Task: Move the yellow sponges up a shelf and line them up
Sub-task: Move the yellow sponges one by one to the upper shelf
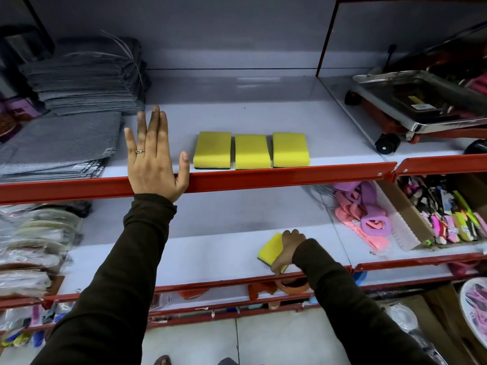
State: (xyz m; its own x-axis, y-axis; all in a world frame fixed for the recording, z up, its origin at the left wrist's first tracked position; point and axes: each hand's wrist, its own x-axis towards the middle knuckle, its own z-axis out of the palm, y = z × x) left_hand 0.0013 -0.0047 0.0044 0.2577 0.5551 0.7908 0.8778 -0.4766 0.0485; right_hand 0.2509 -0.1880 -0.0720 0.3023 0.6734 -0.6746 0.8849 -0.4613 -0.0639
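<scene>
Three yellow sponges stand side by side near the front of the upper shelf (pixel 263 119): a left one (pixel 212 149), a middle one (pixel 252 151) and a right one (pixel 290 149). A fourth yellow sponge (pixel 270 248) with a dark green underside lies tilted on the lower shelf (pixel 184 254). My right hand (pixel 288 248) is shut on that sponge from its right side. My left hand (pixel 152 154) lies flat and open on the upper shelf's red front edge, left of the row, holding nothing.
Stacks of grey cloths (pixel 79 88) fill the upper shelf's left side. A steel trolley tray (pixel 421 101) stands at the right. Pink and purple scrubbers (pixel 361 212) and a box of small tools (pixel 448 214) sit right of the lower shelf. Packaged goods (pixel 31 246) lie at the left.
</scene>
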